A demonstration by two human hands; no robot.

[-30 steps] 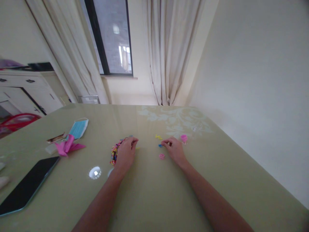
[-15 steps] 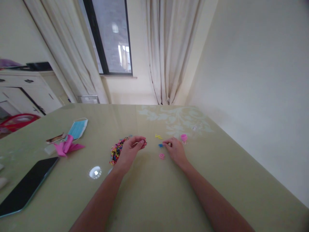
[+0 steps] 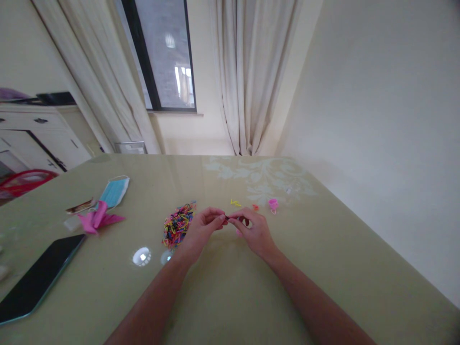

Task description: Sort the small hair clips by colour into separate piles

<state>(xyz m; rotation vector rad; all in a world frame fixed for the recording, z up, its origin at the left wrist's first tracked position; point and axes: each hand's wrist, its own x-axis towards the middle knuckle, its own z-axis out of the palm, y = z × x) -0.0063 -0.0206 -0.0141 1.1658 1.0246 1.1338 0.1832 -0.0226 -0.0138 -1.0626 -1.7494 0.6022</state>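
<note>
My left hand [image 3: 205, 230] is closed in a pinch, with a small dark rubber band [image 3: 226, 218] at its fingertips. From the other side, the thumb and forefinger of my right hand [image 3: 253, 230] pinch at the same band, so the fingertips of both hands almost meet above the table. Beside my left hand lies a pile of small multicoloured rubber bands [image 3: 176, 226], partly covered by that hand. Behind my right hand are a few yellow bands [image 3: 235, 203] and orange-red bands [image 3: 255, 207]. Pink bands [image 3: 238, 233] show partly under my right fingers.
Pink bands [image 3: 273, 205] lie to the right on the glossy table [image 3: 223, 297]. On the left are a blue face mask [image 3: 114, 192], a pink folded paper shape [image 3: 98, 219] and a dark phone [image 3: 39, 278]. A wall [image 3: 388, 143] runs along the right side.
My right hand has moved left from beside the blue bands to meet my left hand's fingertips. It now hides the place where the blue bands were, and the orange-red bands show behind it.
</note>
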